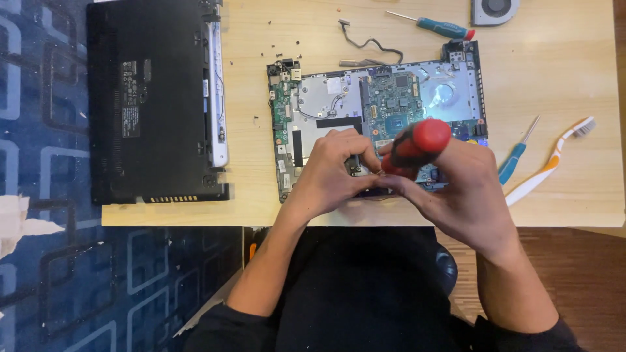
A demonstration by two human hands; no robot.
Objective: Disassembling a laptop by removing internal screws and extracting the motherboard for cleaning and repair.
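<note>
An opened laptop chassis (326,98) with a green circuit board (394,98) lies on a light wooden table (561,202). My right hand (466,195) grips a red-and-black screwdriver (417,143), whose tip points down at the near edge of the chassis. My left hand (332,173) rests on the chassis beside the tip, fingers pinched around a small dark part there. The tip itself is hidden by my fingers.
A black laptop bottom cover (150,98) lies at the left, overhanging the table edge. A teal screwdriver (443,27), a loose cable (372,44) and a fan (495,10) lie at the back. Another teal screwdriver (515,160) and a white-orange toothbrush (554,160) lie at the right. Tiny screws dot the table.
</note>
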